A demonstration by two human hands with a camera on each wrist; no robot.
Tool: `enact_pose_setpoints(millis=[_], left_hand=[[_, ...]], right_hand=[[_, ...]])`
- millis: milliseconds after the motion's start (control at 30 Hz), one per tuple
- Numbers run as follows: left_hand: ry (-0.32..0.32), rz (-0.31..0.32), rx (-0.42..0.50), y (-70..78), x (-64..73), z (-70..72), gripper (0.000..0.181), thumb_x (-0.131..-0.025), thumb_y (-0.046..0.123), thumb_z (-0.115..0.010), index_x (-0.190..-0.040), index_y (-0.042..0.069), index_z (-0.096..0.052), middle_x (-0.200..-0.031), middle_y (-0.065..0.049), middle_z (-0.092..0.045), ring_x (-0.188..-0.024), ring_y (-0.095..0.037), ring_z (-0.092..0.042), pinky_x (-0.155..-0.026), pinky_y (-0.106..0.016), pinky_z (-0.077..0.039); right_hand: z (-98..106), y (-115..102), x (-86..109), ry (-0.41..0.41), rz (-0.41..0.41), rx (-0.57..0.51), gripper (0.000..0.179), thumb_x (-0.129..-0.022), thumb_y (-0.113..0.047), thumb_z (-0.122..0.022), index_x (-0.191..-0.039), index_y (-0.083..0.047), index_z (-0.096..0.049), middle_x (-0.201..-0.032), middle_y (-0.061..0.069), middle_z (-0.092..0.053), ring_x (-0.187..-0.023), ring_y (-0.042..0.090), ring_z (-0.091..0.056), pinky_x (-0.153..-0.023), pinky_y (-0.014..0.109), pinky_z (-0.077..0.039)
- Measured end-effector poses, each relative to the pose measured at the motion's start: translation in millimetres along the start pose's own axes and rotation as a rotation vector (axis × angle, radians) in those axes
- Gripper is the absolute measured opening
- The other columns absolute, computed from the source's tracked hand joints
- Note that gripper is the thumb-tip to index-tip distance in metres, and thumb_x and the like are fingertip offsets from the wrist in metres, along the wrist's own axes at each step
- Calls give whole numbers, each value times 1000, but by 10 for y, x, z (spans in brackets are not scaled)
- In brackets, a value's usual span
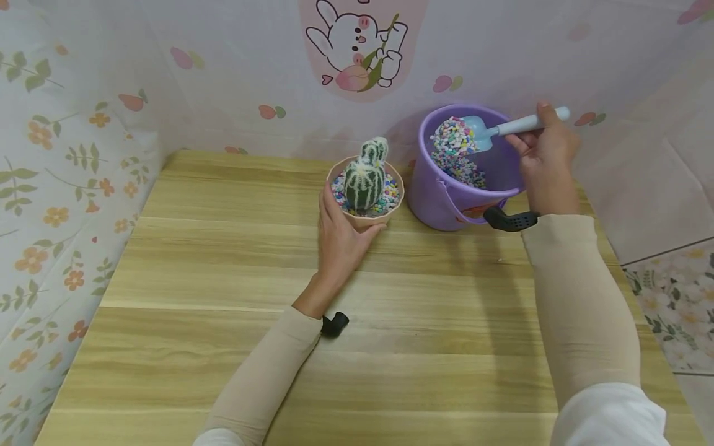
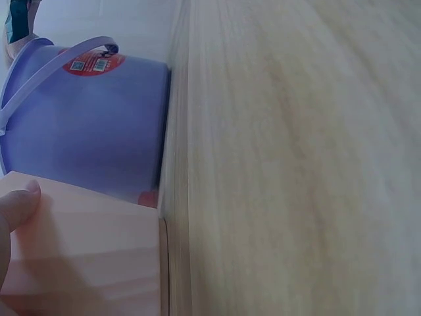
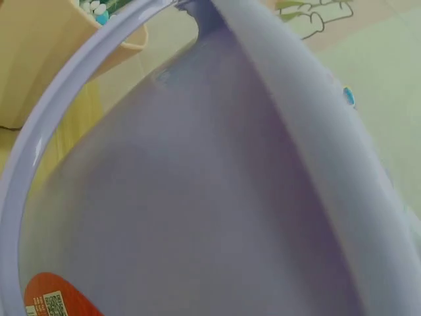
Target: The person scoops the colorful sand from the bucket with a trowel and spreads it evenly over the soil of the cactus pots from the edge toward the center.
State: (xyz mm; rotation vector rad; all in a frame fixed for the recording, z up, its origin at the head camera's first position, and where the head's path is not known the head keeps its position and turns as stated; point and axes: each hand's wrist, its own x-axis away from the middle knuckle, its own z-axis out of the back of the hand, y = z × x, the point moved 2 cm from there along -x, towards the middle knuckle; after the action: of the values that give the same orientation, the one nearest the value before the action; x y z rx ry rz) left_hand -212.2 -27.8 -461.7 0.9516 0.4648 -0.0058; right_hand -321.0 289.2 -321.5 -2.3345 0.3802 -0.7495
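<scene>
My left hand (image 1: pixel 344 238) cups the near left side of a peach flowerpot (image 1: pixel 365 220), its thumb along the front wall. In the pot a knitted green cactus (image 1: pixel 365 179) stands upright among multicoloured pebbles (image 1: pixel 390 192). The thumb also shows against the pot (image 2: pixel 85 250) in the left wrist view. My right hand (image 1: pixel 549 148) grips the pale handle of a light blue toy shovel (image 1: pixel 484 133) over a purple bucket (image 1: pixel 446 204). Colourful pebbles (image 1: pixel 453 136) heap on the scoop, and more lie in the bucket below. Only the bucket's wall (image 3: pixel 191 171) fills the right wrist view; the right hand is hidden there.
The bucket's handle (image 1: pixel 463 217) hangs down its front, beside a red sticker (image 3: pixel 56 299). Pot and bucket stand side by side on a wood-grain table (image 1: pixel 223 279), close to a cloth-covered wall (image 1: pixel 223 74) with a rabbit print. Patterned cloth (image 1: pixel 67 204) hangs at the left.
</scene>
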Motion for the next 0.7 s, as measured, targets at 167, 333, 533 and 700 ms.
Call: enact_pose_setpoints(millis=[167, 333, 533, 700], left_hand=[[-4, 8, 4, -8, -2, 1, 127, -64, 45, -89, -154, 2, -11, -155, -18, -24, -141, -31, -30, -112, -44, -32], [4, 5, 14, -15, -9, 3, 126, -64, 44, -90, -153, 2, -12, -155, -18, -25, -140, -31, -32, -112, -44, -32], [12, -10, -4, -15, -13, 5, 127, -63, 47, -89, -153, 2, -12, -154, -18, -27, -138, -31, -34, -111, -44, -34], [12, 4, -17, -2, -2, 6, 128, -62, 45, -91, -154, 4, -11, -154, -17, -27, -138, -31, -35, -111, -44, -33]], right_hand=[[18, -16, 37, -12, -2, -44, 25, -88, -9, -72, -111, -13, -65, -87, 15, -65, -85, 34, -71, -65, 48, -55], [46, -25, 75, -33, -52, -96, 26, -88, -10, -71, -112, -16, -64, -88, 14, -63, -80, 35, -71, -71, 48, -54], [100, -33, 143, -54, -124, -167, 22, -90, -11, -69, -111, -19, -66, -101, 14, -63, -91, 35, -70, -81, 49, -51], [111, -22, 238, -54, -135, -183, 25, -90, -11, -69, -112, -21, -64, -105, 15, -64, -98, 34, -69, -87, 49, -49]])
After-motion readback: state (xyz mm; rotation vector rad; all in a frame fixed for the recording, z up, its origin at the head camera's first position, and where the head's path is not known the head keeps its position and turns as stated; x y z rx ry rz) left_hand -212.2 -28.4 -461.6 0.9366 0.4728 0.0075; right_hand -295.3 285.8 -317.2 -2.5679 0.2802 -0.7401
